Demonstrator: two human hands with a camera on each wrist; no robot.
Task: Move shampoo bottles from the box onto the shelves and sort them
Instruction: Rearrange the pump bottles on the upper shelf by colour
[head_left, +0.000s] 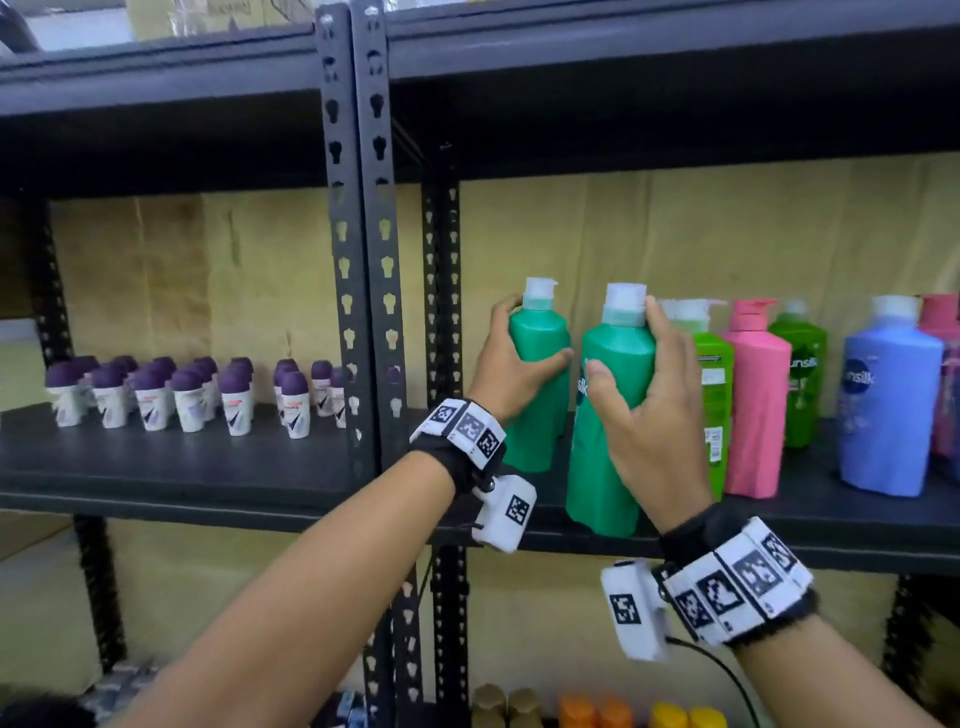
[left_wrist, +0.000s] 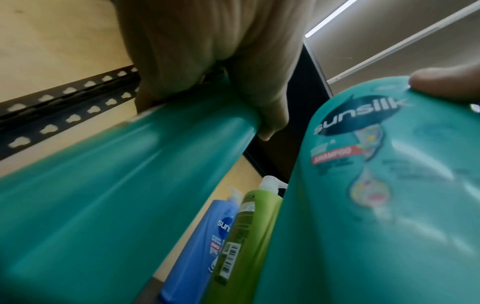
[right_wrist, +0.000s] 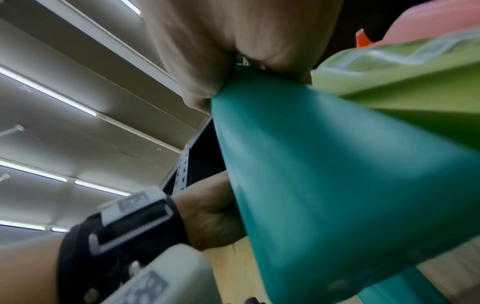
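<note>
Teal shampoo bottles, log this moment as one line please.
left hand: grips rear teal bottle | right hand: grips front teal bottle | both upright at shelf | neighbour: light green bottle

Both forearms were bare, without sleeves. Each wrist carried a black strap fitted with a row of white tiles printed with black square markers. A white box-shaped camera module (head_left: 506, 514), also marker-printed, hung below each strap. A thin black cable (head_left: 722, 670) trailed from the right module (head_left: 634, 610).
</note>
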